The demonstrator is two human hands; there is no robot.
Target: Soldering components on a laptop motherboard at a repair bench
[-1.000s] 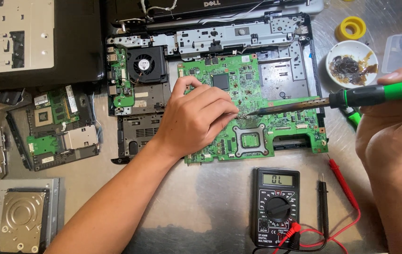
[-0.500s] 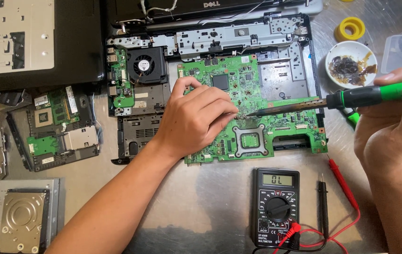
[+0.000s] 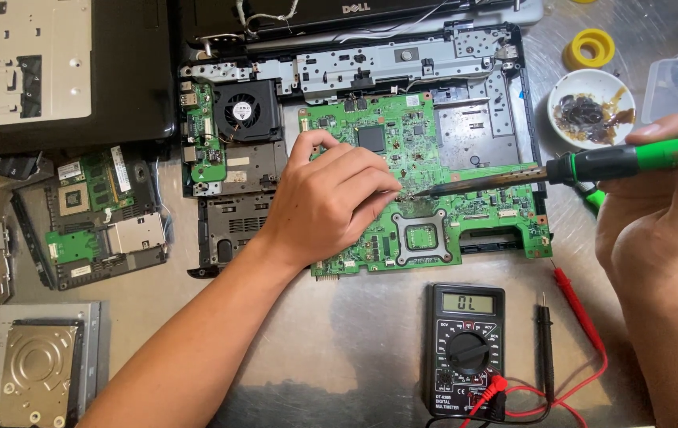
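- I judge soldering is under way: my right hand (image 3: 664,230) grips the green soldering iron (image 3: 592,165), tip on the green circuit board (image 3: 466,214).
- My left hand (image 3: 331,198), fingers pinched, rests on that board inside the opened laptop base (image 3: 402,63).
- Next calls for a steady tip.

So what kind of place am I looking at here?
Most likely an electronics repair bench. A green motherboard lies in an opened laptop chassis, the right hand holds a green-handled soldering iron to it beside the left hand, and a black multimeter sits on the metal table.
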